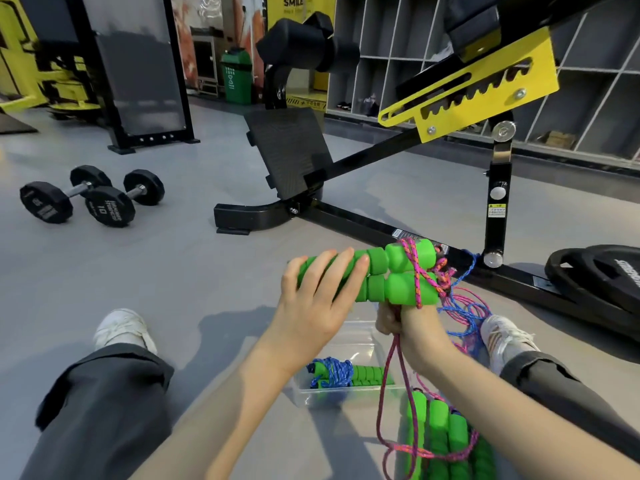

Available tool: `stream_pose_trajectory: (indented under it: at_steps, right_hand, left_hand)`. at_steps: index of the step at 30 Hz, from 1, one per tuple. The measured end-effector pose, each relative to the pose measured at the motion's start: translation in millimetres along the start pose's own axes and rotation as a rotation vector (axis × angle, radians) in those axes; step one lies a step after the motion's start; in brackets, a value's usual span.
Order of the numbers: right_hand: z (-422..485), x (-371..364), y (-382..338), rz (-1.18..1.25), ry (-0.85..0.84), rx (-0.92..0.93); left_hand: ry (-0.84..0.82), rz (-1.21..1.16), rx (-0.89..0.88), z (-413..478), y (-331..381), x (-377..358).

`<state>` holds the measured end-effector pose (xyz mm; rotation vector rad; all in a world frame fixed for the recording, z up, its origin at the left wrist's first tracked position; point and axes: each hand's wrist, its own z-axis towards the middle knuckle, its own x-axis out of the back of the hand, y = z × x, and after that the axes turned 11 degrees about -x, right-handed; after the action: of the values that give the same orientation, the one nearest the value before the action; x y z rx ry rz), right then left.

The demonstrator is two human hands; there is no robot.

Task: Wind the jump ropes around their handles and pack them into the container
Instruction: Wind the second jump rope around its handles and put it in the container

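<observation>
A pair of green foam handles [391,275] is held side by side, level, above the floor in front of the seated person, with a few turns of pink rope [414,271] wrapped around their right-hand ends. The left hand [318,303] grips the left ends, its fingers laid over the top of both handles. The right hand [394,320] sits just under the wrapped ends, closed in a fist around the pink rope, which hangs from it in a long loop down to the floor. Below the hands, between the legs, a clear plastic container [360,336] holds one jump rope already wound in blue cord [332,372]. Just right of it more green handles [443,438] lie together on the floor, pink rope running across them. A loose blue rope [462,311] tangles with pink beside the right shoe [502,332]. Beyond stand a black bench frame [363,223], weight plates [602,275] and two dumbbells [93,195].
</observation>
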<state>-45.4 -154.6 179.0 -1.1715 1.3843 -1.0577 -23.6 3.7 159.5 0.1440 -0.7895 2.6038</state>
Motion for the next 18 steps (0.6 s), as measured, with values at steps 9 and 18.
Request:
stream_pose_trajectory:
  at_steps: [9,18]
  right_hand:
    - [-37,-1,-7,-0.598,-0.138,-0.028]
    - [-48,30,-110,-1.162,-0.453,-0.04]
  left_hand:
    - [-0.044,0.055,0.011,-14,-11,-8]
    - [-0.077,0.064,-0.002,-22,-11,-10]
